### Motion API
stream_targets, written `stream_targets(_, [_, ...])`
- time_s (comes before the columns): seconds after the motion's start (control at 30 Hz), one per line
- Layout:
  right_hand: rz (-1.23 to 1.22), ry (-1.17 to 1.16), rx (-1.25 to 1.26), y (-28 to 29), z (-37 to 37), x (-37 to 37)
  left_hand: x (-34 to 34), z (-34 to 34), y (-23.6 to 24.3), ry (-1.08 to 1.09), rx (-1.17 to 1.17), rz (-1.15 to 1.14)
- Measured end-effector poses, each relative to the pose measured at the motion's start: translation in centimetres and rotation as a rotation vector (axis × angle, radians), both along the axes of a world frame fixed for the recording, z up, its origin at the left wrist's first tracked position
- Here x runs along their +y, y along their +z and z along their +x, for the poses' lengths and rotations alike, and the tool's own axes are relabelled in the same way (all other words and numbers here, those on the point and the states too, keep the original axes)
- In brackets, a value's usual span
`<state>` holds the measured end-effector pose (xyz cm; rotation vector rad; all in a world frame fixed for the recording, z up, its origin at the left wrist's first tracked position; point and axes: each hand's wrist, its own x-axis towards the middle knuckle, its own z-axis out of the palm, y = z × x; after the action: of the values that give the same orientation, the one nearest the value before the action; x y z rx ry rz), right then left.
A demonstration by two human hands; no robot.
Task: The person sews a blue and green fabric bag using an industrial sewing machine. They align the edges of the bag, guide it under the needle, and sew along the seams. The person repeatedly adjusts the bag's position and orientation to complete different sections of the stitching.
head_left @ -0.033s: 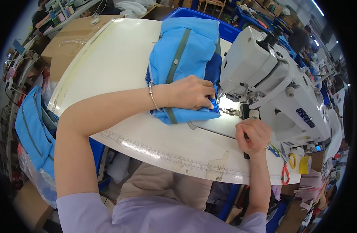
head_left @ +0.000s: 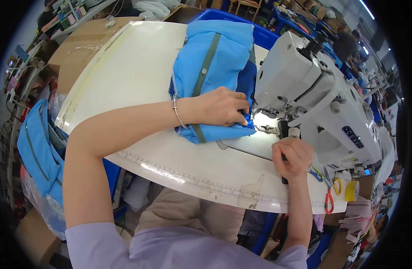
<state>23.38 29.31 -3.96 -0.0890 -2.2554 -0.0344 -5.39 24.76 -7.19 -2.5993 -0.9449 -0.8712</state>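
A light-blue fabric piece [head_left: 224,54] with a grey-green strip and a small round stud lies bunched on the sewing table. Darker blue mesh [head_left: 247,83] shows along its right side. My left hand [head_left: 221,107] presses on the fabric with curled fingers, pinching its edge close to the needle area of a white sewing machine [head_left: 289,71]. A lamp lights the metal presser foot [head_left: 268,128] just right of those fingertips. My right hand [head_left: 293,157] is closed in a fist at the near side of the machine, against a dark bar; what its fingers hold, if anything, is hidden.
Red-handled scissors [head_left: 329,201] and a yellow tape roll [head_left: 351,190] lie at the table's right end. A printed ruler runs along the front edge of the white table [head_left: 138,89]. More blue fabric pieces [head_left: 40,152] hang at left. A blue bin [head_left: 264,33] stands behind.
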Motion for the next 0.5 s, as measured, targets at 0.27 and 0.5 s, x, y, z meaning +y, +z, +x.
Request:
stream_targets(0.27, [-0.024,-0.008,-0.009,-0.2,0.3,-0.4,0.6,0.0,-0.5,0.046,-0.055,-0.048])
stream_targets(0.5, [-0.021,-0.031,-0.007,-0.9,0.7,0.3,-5.6,-2.7,0.1,0.01,-0.147,-0.195])
